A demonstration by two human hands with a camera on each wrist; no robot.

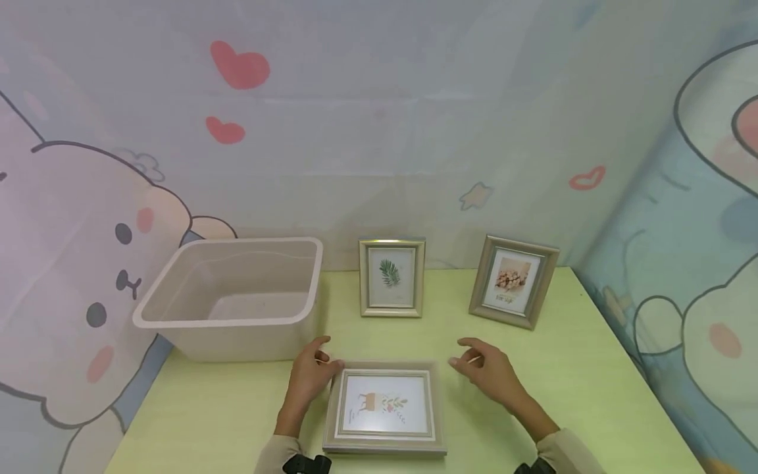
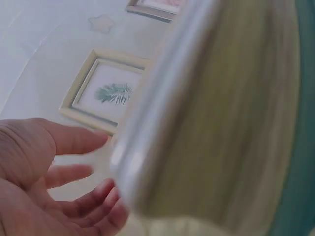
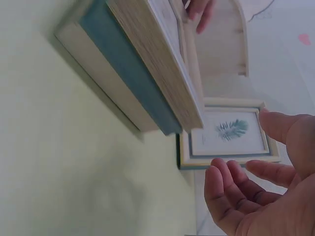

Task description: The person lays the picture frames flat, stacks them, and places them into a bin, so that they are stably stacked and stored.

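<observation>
Beige, rectangular, wood-look photo frame laid at 6 o'clock on pale-green table. Judged stiff, weighty, face fragile; best gripped at 9, 3 o'clock. Nothing grasped: left hand loose, 10 o'clock corner; right hand loose, apart, 2 o'clock.

Glossy-fronted deer frame, smooth matt plastic tub, metallic-looking leaf frame.

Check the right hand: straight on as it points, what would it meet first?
Probably the leaf-print frame: the right hand points roughly toward it in the head view, though depth is unclear, so it could miss.
</observation>
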